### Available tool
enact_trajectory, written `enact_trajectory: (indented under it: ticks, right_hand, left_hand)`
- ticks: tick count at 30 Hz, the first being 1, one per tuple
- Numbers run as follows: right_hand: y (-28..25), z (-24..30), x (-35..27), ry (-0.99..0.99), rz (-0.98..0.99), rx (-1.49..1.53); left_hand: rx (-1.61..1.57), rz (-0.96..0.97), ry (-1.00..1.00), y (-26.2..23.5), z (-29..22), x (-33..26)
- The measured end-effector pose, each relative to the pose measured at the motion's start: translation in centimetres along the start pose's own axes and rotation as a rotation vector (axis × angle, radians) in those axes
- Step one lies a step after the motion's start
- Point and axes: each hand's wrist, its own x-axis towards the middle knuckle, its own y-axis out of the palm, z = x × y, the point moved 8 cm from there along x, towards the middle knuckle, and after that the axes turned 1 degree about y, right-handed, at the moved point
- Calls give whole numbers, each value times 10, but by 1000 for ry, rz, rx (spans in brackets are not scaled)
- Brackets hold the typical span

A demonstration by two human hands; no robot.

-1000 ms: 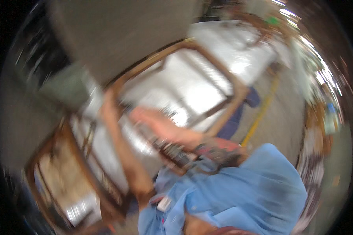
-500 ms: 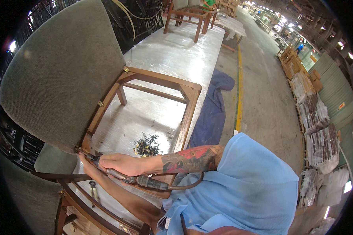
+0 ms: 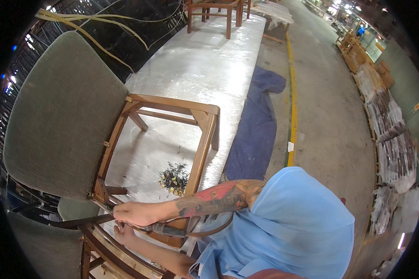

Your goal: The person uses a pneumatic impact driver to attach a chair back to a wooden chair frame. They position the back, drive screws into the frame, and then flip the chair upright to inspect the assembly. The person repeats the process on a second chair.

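My right hand (image 3: 134, 213) grips a power screwdriver (image 3: 163, 229) with a cord or hose at its rear end. The tool lies over the near side of a brown wooden chair frame (image 3: 200, 156), its tip mostly hidden by my hand. My left hand (image 3: 124, 235) is just below my right one, beside the near rail; its fingers are blurred and partly covered. The chair's grey upholstered backrest (image 3: 65, 116) rises on the left, with small brass-coloured brackets (image 3: 106, 144) along the joint. Through the open seat frame shows a pile of dark screws and brass-coloured pieces (image 3: 174, 179).
A second grey-backed chair (image 3: 46, 246) stands at the lower left, close to my left arm. The table (image 3: 195, 60) is wrapped in shiny film, with another chair (image 3: 214, 11) at its far end. Dark blue cloth (image 3: 256, 125) hangs off the right edge. Yellowish hoses (image 3: 102, 23) hang at the back left.
Both hands and the screwdriver have drawn back from the joint at the backrest's lower corner. My left hand has dropped away from the tool's tip. The whole view has shifted.
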Motion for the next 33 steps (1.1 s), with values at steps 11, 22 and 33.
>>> enact_trajectory:
  ticks: [11, 22, 33]
  right_hand:
    - [-109, 66, -109, 45, -41, -103]
    - [-236, 104, -157, 4, -233, -107]
    - [-273, 92, -152, 19, -123, -159]
  left_hand:
    - [1131, 546, 695, 236, 17, -218]
    - [995, 520, -168, 320, 279, -201]
    - [1011, 558, -94, 330, 319, -193]
